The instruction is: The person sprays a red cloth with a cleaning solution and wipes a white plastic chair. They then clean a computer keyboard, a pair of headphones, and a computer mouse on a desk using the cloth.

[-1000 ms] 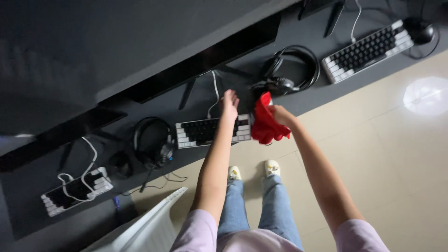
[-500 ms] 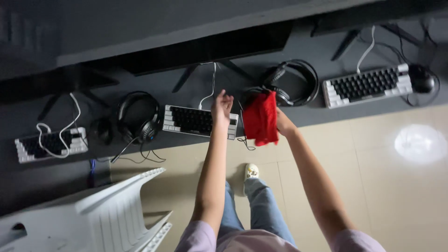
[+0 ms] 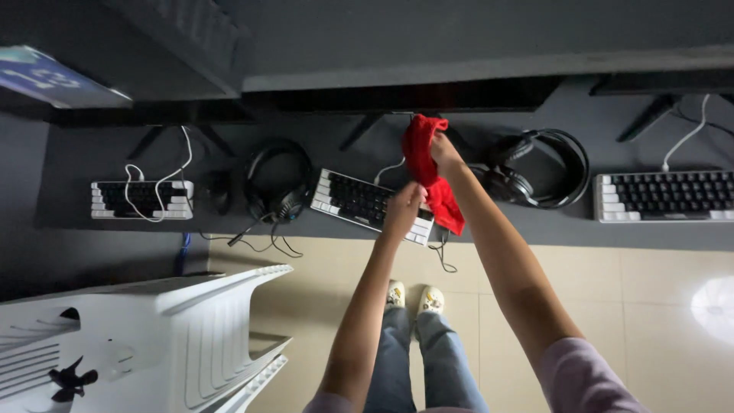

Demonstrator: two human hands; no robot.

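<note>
A red cloth (image 3: 425, 164) hangs from my right hand (image 3: 445, 151), which is raised above the dark desk (image 3: 535, 226) and closed around the cloth's upper part. My left hand (image 3: 403, 208) sits lower, over the right end of a black and white keyboard (image 3: 359, 203), and touches the cloth's lower part. Whether the left fingers grip the cloth or rest on the keyboard is hard to tell. Just behind the cloth runs the bottom edge of a dark monitor (image 3: 397, 95).
Black headphones (image 3: 279, 183) lie left of the keyboard, another pair (image 3: 539, 168) to the right. Further keyboards sit at far left (image 3: 141, 200) and far right (image 3: 661, 195). A white plastic chair (image 3: 153, 336) stands at lower left. My feet (image 3: 417, 298) are on beige tiles.
The view has swung right along the desk. My right hand has lifted the red cloth higher, up to the monitor's edge. My left hand stays at the keyboard.
</note>
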